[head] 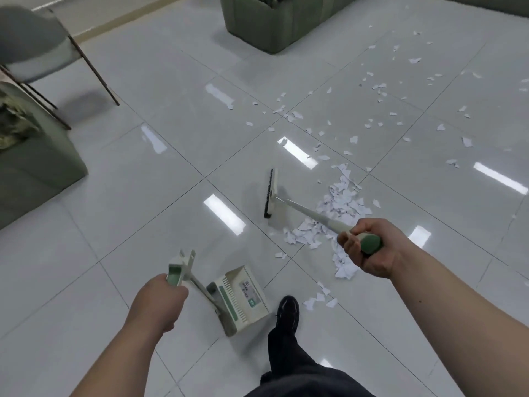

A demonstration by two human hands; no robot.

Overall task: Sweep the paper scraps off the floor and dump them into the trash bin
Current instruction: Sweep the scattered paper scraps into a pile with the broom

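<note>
- At the far left edge, a green upholstered seat [37, 167] is seen on the pale tiled floor [128, 224], with a grey chair [37, 50] on thin dark legs just behind it.
- Low and left of centre, the left hand [159, 302] is seen from the back, its fingers curled round the green grip at the top of the dustpan handle [183, 267].
- Just right of that hand, the cream and green dustpan [240, 299] is set on the tiles, and its long handle slants up and leftward into the grip.
- At the top centre, a second green seat [272, 27] is partly cut off by the frame.
- Beside the dustpan's right corner, a black shoe [287, 310] is planted on the floor, with a dark trouser leg below it.
- Near the middle, the broom [270, 193] is held low, and its dark bristles face left, away from the paper; whether they touch the tiles cannot be told.
- Right of the broom head, a heap of paper scraps [342, 202] is gathered on the floor, and the broom's shaft passes over it.
- At the shaft's green end, the right hand [369, 247] is wrapped firmly round the handle.
- Toward the upper right, loose scraps [400, 90] are scattered widely over the tiles, well apart from the dustpan.
</note>
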